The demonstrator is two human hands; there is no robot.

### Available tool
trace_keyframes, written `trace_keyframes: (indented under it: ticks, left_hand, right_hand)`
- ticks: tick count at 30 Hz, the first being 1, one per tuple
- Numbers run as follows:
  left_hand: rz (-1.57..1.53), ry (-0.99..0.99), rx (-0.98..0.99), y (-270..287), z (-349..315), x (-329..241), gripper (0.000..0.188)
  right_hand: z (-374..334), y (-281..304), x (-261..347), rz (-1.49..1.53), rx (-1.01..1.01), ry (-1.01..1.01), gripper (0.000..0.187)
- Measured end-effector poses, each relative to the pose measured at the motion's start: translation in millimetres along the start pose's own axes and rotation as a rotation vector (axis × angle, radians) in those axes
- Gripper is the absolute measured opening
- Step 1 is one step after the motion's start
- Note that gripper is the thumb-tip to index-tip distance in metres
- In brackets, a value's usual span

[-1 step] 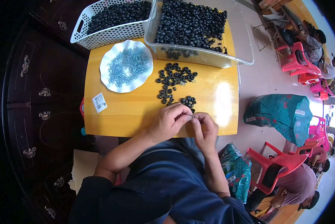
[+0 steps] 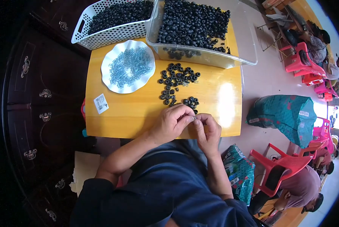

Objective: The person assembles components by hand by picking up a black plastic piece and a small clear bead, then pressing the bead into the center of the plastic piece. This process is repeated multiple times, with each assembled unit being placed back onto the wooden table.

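Close to the table's near edge, my left hand and my right hand meet with fingertips pinched together. Between them is a tiny thing, too small and too covered by the fingers to name. Just beyond my fingers lies a small cluster of round black pieces with holes. A larger loose group of the same black pieces spreads farther up the table, with some thin, shiny bits among them. To the left, a white plate with a wavy rim holds many small, glossy blue-grey pieces.
A white perforated basket and a clear plastic bin, both full of black pieces, stand at the far edge. A white label lies left on the yellow table. Teal bags and red chairs stand right; other people sit beyond.
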State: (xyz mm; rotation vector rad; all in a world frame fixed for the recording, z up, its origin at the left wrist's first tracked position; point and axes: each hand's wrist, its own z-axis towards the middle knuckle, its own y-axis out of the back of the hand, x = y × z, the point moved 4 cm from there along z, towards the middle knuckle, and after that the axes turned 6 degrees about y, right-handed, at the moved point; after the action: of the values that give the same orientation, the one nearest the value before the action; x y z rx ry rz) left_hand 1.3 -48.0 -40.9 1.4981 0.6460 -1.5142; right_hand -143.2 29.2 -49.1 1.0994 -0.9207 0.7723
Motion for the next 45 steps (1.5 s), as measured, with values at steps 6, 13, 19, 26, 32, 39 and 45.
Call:
trace_keyframes:
  ticks: [6,13,19,26,32,39,45]
  left_hand:
    - [-0.013,0.042,-0.053,4.6,0.3,3.2,0.005]
    - [0.081,0.069,-0.085,23.5,4.8,1.9,0.008]
    - [0.115,0.024,-0.071,25.2,3.8,2.3,0.006]
    - [0.115,0.041,-0.106,31.7,5.7,6.6,0.003]
    - [0.114,0.004,-0.114,32.0,6.4,10.8,0.004]
    - [0.120,0.006,-0.083,27.9,6.0,10.0,0.004]
    - [0.113,0.036,-0.046,21.2,4.9,1.4,0.004]
  right_hand:
    - [7.4,2.0,4.5,-0.133,0.009,0.114,0.008]
    - [43.8,17.3,-3.7,-0.428,-0.099,0.256,0.011]
    - [56.7,8.7,-7.4,-0.576,-0.086,0.321,0.013]
    - [33.8,24.5,-15.4,-0.294,-0.199,0.200,0.011]
    - [17.6,8.8,-5.0,-0.338,-0.070,0.187,0.017]
    - [22.7,-2.0,2.4,-0.473,-0.054,0.254,0.021]
    - [12.6,7.5,-2.3,-0.395,-0.049,0.266,0.019]
